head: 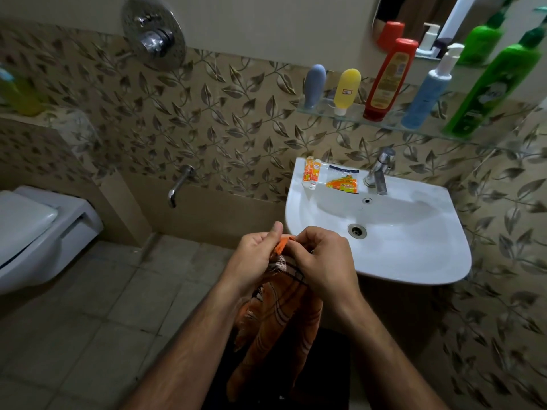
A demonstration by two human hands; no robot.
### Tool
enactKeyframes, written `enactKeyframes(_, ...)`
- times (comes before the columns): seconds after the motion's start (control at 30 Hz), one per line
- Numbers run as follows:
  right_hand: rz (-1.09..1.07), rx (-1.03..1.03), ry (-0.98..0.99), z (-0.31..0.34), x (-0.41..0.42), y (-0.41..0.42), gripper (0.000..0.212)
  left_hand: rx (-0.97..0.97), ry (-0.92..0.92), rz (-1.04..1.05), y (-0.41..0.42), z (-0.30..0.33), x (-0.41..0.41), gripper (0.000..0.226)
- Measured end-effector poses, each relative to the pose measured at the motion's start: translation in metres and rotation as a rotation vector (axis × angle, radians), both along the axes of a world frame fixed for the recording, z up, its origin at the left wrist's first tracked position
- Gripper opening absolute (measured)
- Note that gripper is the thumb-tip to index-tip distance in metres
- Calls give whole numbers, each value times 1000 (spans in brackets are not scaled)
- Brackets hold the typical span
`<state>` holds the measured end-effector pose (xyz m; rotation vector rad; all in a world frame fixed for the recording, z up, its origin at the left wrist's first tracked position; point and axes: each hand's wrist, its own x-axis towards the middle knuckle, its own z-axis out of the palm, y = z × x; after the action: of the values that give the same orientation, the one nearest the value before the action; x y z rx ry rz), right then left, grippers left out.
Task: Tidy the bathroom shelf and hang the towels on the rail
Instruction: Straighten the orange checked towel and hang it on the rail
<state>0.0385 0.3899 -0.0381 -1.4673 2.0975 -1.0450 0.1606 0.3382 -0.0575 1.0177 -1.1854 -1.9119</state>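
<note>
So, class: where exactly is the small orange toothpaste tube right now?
The orange toothpaste tube lies on the back left rim of the white sink, just left of an orange sachet, below the glass shelf.

The towel [284,315] is looking like woven cloth with frayed edges; the sink [414,255] is showing glossy ceramic, the tap [380,170] shiny metal, the shelf [384,121] clear glass.

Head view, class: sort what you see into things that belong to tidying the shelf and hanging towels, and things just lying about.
Belong to the job:
orange towel, held by left hand and right hand
glass shelf
red bottle
green bottle

Just lying about:
toothpaste tube
orange packet
toilet
</note>
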Motion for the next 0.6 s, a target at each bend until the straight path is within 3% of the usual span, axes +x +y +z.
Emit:
enactKeyframes(0.1,7,-15,29,1,0,1,13,-75,0,-63,0,2,4,50)
enactKeyframes(0.27,22,-55,39,1,2,2,10,-187,-49,-60,-3,0,7,19)
enactKeyframes(0.37,42,-74,-17,-2,2,1,10,-285,-114,-72,-5,2,9,19)
enactKeyframes(0.47,205,42,-174,-2,-6,-3,10,-487,-263,-90,-17,6,23,17)
enactKeyframes(0.6,528,218,-290,-1,-21,-8,39,-832,-511,-285,-33,25,42,16)
